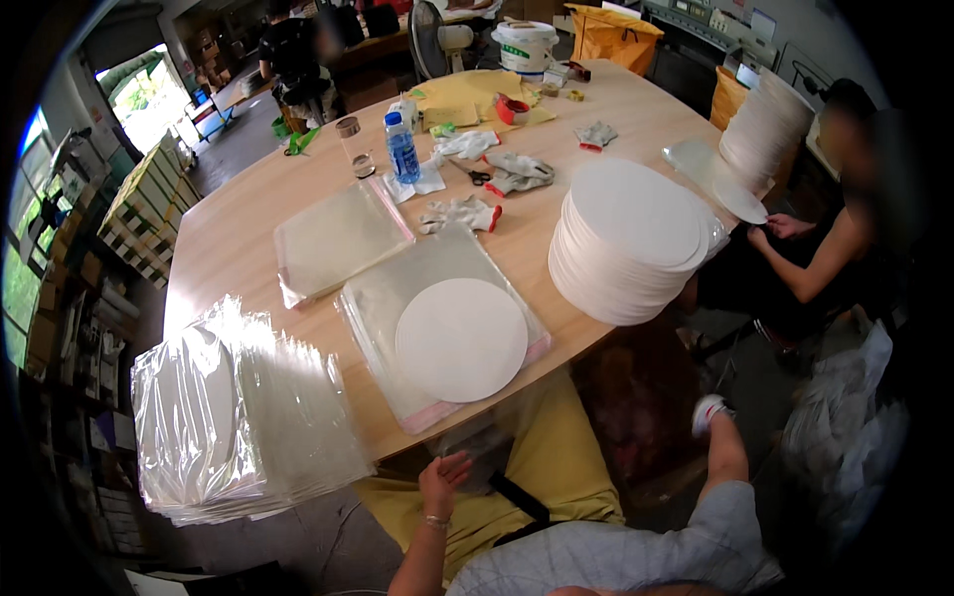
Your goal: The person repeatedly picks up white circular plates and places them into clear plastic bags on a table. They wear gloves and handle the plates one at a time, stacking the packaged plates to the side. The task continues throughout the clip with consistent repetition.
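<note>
My bare left hand (444,484) hovers just off the table's near edge, above my lap. Its fingers are stretched and nothing is in them. My right hand (712,412) is out to the right, beyond the near edge. It seems to wear a white glove, and its fingers are too small and blurred to read. One white round disc (462,340) lies flat on a pile of clear plastic bags (397,382) in front of me. To its right stands a tall, slightly uneven stack of similar white discs (636,233).
Bagged discs (229,417) are heaped at the left corner. More clear bags (343,238) lie behind the single disc. Work gloves (460,214), scissors (477,176), a blue bottle (401,149) and a bucket (525,48) are farther back. A co-worker (825,228) handles a disc at right.
</note>
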`<control>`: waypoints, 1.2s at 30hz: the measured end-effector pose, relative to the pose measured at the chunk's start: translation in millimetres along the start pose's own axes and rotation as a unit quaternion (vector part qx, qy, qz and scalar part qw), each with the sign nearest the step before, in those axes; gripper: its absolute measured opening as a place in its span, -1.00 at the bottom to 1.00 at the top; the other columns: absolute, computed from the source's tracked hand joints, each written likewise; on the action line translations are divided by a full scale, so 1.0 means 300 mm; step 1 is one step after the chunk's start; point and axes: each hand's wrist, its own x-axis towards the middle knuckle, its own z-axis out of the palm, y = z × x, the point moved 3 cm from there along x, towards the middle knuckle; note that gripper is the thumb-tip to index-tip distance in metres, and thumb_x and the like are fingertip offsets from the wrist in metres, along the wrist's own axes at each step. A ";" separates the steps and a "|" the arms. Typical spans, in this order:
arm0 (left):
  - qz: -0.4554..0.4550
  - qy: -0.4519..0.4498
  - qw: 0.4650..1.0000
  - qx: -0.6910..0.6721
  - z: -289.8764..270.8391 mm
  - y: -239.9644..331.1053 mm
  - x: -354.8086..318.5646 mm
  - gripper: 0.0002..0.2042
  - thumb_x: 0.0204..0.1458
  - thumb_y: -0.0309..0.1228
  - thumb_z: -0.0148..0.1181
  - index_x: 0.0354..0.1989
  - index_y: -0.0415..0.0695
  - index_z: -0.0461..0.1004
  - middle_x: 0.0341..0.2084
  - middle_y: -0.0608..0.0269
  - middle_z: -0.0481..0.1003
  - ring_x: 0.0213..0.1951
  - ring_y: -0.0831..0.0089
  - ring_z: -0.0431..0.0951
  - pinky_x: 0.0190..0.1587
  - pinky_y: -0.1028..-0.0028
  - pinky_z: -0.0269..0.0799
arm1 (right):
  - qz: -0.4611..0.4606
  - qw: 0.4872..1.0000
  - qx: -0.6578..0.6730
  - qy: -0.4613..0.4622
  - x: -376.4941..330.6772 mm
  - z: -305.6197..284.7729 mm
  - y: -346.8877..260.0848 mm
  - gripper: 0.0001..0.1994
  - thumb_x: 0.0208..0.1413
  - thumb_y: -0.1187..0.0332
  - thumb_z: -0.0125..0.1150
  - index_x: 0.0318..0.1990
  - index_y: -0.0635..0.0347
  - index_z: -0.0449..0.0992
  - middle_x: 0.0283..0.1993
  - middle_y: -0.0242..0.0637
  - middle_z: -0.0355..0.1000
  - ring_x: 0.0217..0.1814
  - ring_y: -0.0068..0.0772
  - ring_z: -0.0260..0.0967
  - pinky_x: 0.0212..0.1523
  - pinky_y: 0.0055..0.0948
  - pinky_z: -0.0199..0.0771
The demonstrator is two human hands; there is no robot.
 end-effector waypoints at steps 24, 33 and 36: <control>0.633 -0.022 0.418 0.651 0.043 0.210 0.034 -0.72 -0.19 -0.37 0.26 -0.21 0.08 0.50 -0.06 0.39 0.41 -0.09 0.33 0.31 -0.12 0.35 0.24 | -0.403 0.623 0.326 0.586 -0.124 -1.067 -0.708 -0.64 -0.13 0.46 0.19 -0.11 0.07 0.33 0.11 -0.33 0.23 0.09 -0.17 0.18 0.07 0.00 0.16; 0.612 -0.111 0.455 0.638 0.061 0.261 0.001 -0.77 -0.17 -0.42 0.23 -0.27 0.00 0.50 -0.20 0.39 0.51 -0.20 0.41 0.46 -0.23 0.42 0.30 | -0.625 0.460 0.383 0.502 -0.228 -1.207 -0.690 -0.86 -0.25 0.35 0.33 -0.55 0.05 0.44 -0.25 -0.46 0.42 -0.10 -0.32 0.31 -0.08 -0.10 0.30; 0.578 -0.118 0.544 0.597 0.024 0.257 0.031 -0.83 -0.12 -0.43 0.18 -0.29 -0.04 0.50 -0.28 0.37 0.54 -0.24 0.37 0.49 -0.27 0.41 0.33 | -0.651 0.468 0.436 0.410 -0.194 -1.228 -0.675 -0.88 -0.30 0.43 0.30 -0.57 0.06 0.45 -0.42 -0.48 0.43 -0.28 -0.33 0.35 -0.26 -0.30 0.36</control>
